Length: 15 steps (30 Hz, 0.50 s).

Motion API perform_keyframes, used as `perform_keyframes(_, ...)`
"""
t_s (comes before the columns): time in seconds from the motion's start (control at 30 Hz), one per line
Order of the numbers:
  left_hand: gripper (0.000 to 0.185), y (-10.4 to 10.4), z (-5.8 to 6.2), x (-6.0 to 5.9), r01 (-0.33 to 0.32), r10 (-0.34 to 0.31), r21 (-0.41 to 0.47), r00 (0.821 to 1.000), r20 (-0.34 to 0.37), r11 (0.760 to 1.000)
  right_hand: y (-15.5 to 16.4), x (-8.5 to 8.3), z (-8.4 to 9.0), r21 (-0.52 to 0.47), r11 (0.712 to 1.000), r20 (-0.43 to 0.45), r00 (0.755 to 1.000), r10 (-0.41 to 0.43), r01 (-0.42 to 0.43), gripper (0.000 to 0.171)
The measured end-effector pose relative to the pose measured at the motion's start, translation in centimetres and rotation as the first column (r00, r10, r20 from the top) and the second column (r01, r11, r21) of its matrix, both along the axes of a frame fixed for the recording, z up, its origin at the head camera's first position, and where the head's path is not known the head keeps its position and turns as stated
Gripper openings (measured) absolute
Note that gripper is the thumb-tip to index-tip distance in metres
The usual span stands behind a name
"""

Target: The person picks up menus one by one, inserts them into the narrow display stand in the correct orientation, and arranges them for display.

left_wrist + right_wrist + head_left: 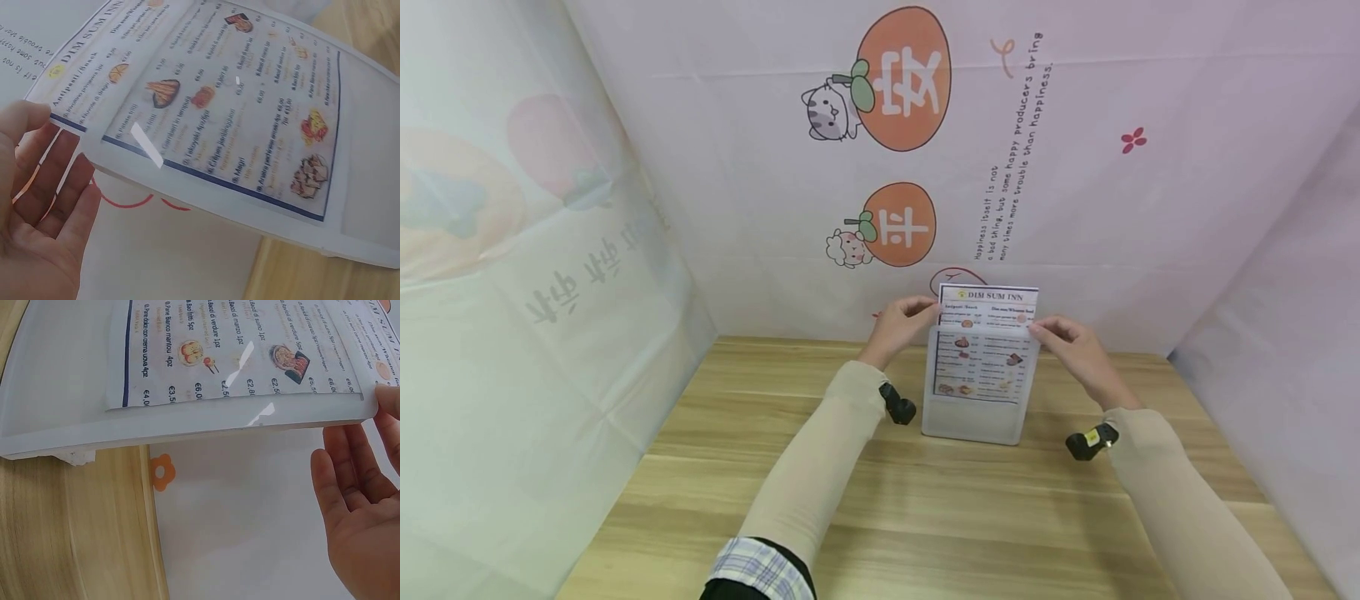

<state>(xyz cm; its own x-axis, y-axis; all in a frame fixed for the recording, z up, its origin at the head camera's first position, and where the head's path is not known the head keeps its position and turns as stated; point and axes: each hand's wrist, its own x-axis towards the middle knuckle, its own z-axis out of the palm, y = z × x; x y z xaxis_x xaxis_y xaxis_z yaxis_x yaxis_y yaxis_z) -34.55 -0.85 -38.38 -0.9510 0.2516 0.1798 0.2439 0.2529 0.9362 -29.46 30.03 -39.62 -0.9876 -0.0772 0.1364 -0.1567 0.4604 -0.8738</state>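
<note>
A printed "DIM SUM INN" menu sheet [988, 307] sits partway down inside a clear, white-edged sign holder [972, 422], its top strip standing out above the holder's upper edge. The holder stands on the table, leaning a little. At the sheet's left edge, my left hand [898, 328] pinches the paper with the thumb in front and fingers behind, just above the holder's corner. My right hand [1081, 355] does likewise on the right side, its thumb at the sheet's edge by the holder's top corner. Below the menu [250, 125], the holder's lower part shows no print.
The wood-grain table [880, 533] reaches back to a white printed cloth [760, 183] hanging right behind the holder. More cloth hangs along the left and right sides. Each wrist carries a small black camera.
</note>
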Motion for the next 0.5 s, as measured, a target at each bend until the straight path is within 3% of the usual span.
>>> perform_keyframes(0.23, 0.03, 0.1, 0.6, 0.0, -0.006, 0.006, -0.009, 1.0, -0.023, 1.0, 0.0, 0.2, -0.2, -0.004, 1.0, 0.006, 1.0, 0.0, 0.0, 0.058)
perform_keyframes(0.5, 0.029, 0.1, 0.9, -0.3, 0.016, -0.016, 0.001, 1.0, -0.022, 1.0, 0.0, 0.0, 0.8, 0.004, 1.0, 0.058, 0.998, -0.002, 0.002, 0.064)
